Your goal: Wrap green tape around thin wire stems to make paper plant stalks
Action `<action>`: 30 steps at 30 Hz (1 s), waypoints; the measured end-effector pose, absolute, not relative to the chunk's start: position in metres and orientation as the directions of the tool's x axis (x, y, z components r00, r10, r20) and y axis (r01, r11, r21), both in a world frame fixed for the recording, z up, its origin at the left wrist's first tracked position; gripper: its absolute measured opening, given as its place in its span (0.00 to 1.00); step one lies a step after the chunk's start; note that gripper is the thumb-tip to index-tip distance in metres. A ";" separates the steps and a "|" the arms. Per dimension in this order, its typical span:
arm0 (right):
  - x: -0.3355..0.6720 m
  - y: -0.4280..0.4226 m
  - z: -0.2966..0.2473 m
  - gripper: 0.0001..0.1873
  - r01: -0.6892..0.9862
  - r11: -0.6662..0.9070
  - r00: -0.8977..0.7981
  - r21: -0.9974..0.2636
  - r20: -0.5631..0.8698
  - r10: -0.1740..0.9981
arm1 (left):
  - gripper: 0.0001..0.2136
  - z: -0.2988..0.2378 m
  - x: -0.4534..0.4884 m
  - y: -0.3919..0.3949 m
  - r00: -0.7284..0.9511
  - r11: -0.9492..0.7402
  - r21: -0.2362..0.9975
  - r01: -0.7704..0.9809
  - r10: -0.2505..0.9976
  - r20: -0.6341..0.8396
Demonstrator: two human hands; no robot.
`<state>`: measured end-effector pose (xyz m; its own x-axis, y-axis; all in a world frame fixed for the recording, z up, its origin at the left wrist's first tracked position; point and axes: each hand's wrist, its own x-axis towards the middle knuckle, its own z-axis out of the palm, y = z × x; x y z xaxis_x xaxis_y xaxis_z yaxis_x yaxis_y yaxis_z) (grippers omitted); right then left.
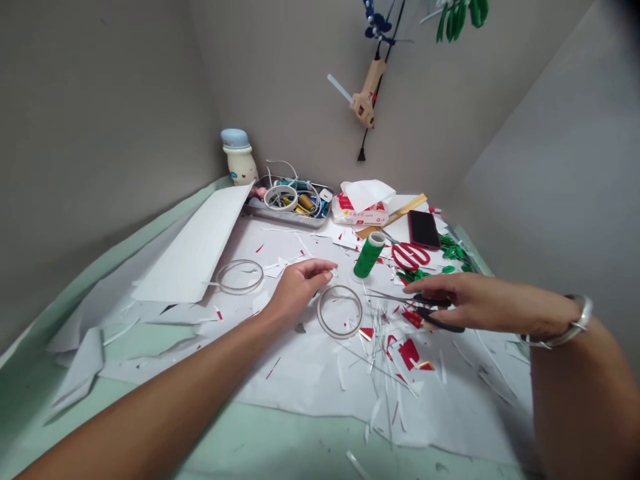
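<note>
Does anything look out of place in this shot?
Yes: a hot glue gun dangles by its black cord against the wall instead of lying down, and cut white and red scraps litter the paper around the right hand holding black-handled scissors.

Tape roll on paper — thread spool behind, phone right
</note>
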<state>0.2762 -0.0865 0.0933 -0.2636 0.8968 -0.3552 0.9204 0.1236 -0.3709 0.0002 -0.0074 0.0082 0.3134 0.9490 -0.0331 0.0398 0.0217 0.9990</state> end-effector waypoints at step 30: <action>0.242 -0.072 0.080 0.22 0.834 0.203 -0.429 -0.513 -0.372 0.823 | 0.13 0.002 0.004 -0.007 0.410 0.049 0.997 0.054 0.910 -0.067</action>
<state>0.2423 -0.0722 0.0804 -0.4294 0.8230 -0.3718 0.8340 0.2034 -0.5130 0.0038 -0.0072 0.0020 0.4098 0.9097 -0.0665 0.0539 0.0486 0.9974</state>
